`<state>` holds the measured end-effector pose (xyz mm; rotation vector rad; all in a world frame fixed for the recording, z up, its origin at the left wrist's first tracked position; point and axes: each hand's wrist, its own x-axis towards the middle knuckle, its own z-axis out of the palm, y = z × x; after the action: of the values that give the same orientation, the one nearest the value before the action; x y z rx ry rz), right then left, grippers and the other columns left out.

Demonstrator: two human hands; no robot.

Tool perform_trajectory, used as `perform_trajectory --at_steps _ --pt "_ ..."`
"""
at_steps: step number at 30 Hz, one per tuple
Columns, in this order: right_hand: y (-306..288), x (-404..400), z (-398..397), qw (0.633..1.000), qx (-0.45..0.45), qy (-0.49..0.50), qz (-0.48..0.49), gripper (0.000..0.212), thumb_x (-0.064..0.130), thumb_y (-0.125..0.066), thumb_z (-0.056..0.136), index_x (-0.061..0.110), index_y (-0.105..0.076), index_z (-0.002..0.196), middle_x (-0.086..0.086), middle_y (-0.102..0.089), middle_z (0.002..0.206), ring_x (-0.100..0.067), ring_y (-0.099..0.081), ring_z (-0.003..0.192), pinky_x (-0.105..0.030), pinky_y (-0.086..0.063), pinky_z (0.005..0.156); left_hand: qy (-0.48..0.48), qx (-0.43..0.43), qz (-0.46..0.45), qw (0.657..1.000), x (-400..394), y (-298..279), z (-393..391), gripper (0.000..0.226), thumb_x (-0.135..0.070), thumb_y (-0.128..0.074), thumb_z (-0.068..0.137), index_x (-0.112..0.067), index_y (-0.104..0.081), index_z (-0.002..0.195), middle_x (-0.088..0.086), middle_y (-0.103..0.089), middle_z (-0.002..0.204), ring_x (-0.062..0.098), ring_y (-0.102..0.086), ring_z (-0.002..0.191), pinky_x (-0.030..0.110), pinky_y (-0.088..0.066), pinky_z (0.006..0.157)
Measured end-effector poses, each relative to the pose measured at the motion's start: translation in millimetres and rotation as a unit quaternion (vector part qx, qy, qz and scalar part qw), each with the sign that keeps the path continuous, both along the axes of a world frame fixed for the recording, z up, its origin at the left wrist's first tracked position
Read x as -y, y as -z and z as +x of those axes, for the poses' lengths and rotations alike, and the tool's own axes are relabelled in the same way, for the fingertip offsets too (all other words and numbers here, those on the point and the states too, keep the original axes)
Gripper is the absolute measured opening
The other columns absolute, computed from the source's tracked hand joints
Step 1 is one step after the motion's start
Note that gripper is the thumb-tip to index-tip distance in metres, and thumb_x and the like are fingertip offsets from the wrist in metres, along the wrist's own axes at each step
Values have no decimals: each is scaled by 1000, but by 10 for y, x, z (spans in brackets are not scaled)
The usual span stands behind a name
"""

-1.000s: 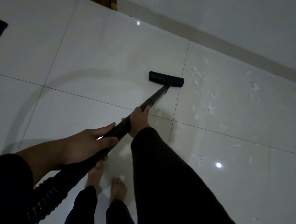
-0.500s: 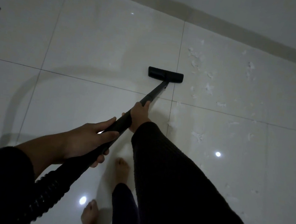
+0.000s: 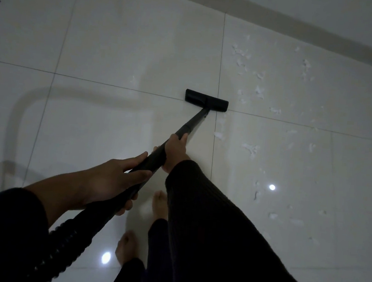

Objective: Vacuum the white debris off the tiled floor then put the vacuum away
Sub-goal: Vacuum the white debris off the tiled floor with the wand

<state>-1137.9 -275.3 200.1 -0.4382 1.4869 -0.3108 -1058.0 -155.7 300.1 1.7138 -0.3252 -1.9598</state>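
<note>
While both hands grip the black vacuum wand (image 3: 182, 132), its flat floor head (image 3: 206, 100) rests on the pale tiled floor (image 3: 113, 41), lying across a grout line and just beside the crossing of four tiles. The right hand (image 3: 176, 148) is wrapped around the wand farther down, toward the head, with its thumb lying along the tube; the left hand (image 3: 113, 179) is clasped around the thicker upper part, where the rigid tube meets the ribbed hose (image 3: 64, 243) that runs off toward the lower left corner. Both arms wear dark sleeves, the right sleeve (image 3: 216, 236) filling much of the lower middle of the view. White debris (image 3: 258, 92) lies scattered as small torn-looking flakes to the right of the floor head, with the nearest bits just beside its right end and others spread toward the wall's baseboard (image 3: 306, 31) and down the right-hand tiles; a larger clump (image 3: 250, 148) sits near the right hand, on the far side of a grout line. The tiles to the left of the head look mostly bare, apart from a faint pale smudge (image 3: 133, 80) above the grout line. Two bare feet (image 3: 160, 203) stand on the floor beneath the arms, one ahead of the other. Bright spots of reflected light (image 3: 272, 187) show on the glossy tiles.
</note>
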Motion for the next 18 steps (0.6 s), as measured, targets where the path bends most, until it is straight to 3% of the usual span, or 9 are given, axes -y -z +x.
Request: perform_trajectory --at_steps 3,6,10,14,18 --pt "-82 -176 -80 1000 -21 -7 -3 63 17 -32 99 45 -6 149 -7 -34 123 -25 -54 82 -36 -51 74 -1 -2 -1 1000 -133 -5 -109 55 -30 -55 93 -48 -33 140 14 -51 73 18 -53 47 27 -46 45" --pt "-70 -256 -241 999 -32 -15 2 61 21 -33 100 45 -6 149 -9 -36 128 -23 -53 77 -34 -50 68 -8 -6 -3 1000 -228 -21 -274 59 -26 -57 92 -49 -32 140 14 -50 72 18 -53 46 27 -46 45" --pt "-109 -350 -495 999 -28 -31 1 61 23 -34 100 46 -5 149 -7 -36 118 -23 -55 77 -35 -51 73 -4 3 -8 1000 -333 17 -552 70 -21 -64 88 -52 -30 139 11 -53 68 18 -55 47 30 -47 47" --pt "-73 -364 -839 998 -27 -49 2 59 26 -34 102 46 -5 149 -9 -41 131 -23 -55 78 -34 -51 72 -25 8 -14 1000 -422 65 -957 72 -19 -65 87 -53 -30 139 11 -54 65 19 -54 46 30 -47 47" --pt "-66 -305 -1226 998 -27 -56 -7 58 25 -33 102 46 -5 148 -6 -38 114 -26 -57 90 -35 -51 78 -34 6 -28 999 -413 85 -1383 70 -19 -64 88 -52 -29 140 11 -55 66 19 -55 46 28 -48 46"
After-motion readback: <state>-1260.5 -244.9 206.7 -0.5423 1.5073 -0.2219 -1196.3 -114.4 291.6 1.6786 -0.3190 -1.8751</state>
